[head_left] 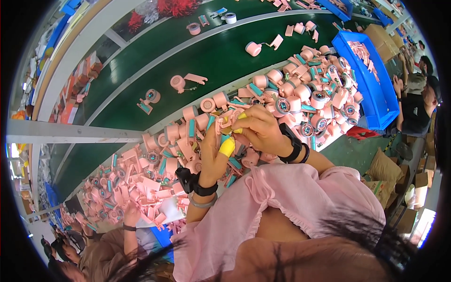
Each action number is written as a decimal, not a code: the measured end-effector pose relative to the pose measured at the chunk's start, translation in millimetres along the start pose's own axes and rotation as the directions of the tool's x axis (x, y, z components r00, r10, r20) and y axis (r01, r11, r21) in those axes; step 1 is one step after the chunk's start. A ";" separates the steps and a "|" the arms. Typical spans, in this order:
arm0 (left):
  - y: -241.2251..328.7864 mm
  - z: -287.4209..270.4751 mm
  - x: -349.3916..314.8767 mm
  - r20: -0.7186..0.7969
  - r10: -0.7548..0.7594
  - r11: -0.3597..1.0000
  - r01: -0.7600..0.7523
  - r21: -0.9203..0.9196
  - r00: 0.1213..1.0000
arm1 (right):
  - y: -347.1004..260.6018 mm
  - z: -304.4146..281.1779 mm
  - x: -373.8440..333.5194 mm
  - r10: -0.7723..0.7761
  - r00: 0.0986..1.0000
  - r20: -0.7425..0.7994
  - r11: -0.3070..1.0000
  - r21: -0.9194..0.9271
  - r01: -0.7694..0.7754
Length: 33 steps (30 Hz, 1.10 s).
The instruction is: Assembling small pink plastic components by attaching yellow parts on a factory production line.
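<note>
Both hands meet over a heap of pink fan parts, with yellow covers on several fingertips. My left hand [212,155] is closed around a small pink plastic piece [224,123], its thumb pointing up beside it. From the right, my right hand [264,130] pinches at the same piece, thumb and fingers bent together. Fingers hide much of the piece, so its exact kind cannot be told. Around them lie pink round fan heads [207,104] with grilles, and pink handle shells with teal cylinders [256,89]. Each wrist wears a black strapped device.
A green conveyor belt [136,77] runs beyond the heap, carrying scattered fan units [177,83]. At the right stands a blue bin [378,94] with pink pieces. A white metal post [75,133] juts in from the left. A co-worker's hand [131,214] reaches into the heap's lower left.
</note>
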<state>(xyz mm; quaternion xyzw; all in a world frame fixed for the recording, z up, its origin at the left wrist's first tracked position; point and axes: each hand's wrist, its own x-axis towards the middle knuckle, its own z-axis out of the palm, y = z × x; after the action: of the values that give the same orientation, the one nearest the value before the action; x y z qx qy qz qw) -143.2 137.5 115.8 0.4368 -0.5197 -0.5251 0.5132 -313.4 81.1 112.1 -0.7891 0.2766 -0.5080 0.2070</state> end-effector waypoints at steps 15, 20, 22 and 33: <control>-2.3 11.3 -0.3 -0.090 0.019 1.000 -0.016 0.025 0.996 | 1.5 0.3 -1.5 0.030 0.999 0.032 1.000 -0.005 -0.030; -7.0 7.6 -3.8 -0.140 -0.017 0.996 0.028 0.082 0.990 | -2.3 3.3 4.4 -0.020 1.000 0.018 1.000 0.009 0.020; -14.2 3.4 -3.8 -0.160 -0.005 0.990 0.028 0.138 0.987 | -1.0 5.5 4.8 -0.020 0.999 0.027 1.000 0.013 0.020; -90.2 -78.4 44.2 0.072 0.351 0.687 -0.309 0.658 0.934 | 60.9 46.4 33.0 0.146 0.957 0.250 0.967 0.167 -0.191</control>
<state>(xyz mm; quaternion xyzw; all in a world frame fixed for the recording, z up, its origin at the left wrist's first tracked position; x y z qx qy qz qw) -77.1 79.9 23.3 0.5039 -0.7254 -0.1936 0.4270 -273.7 15.6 79.3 -0.7939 0.2668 -0.4152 0.3551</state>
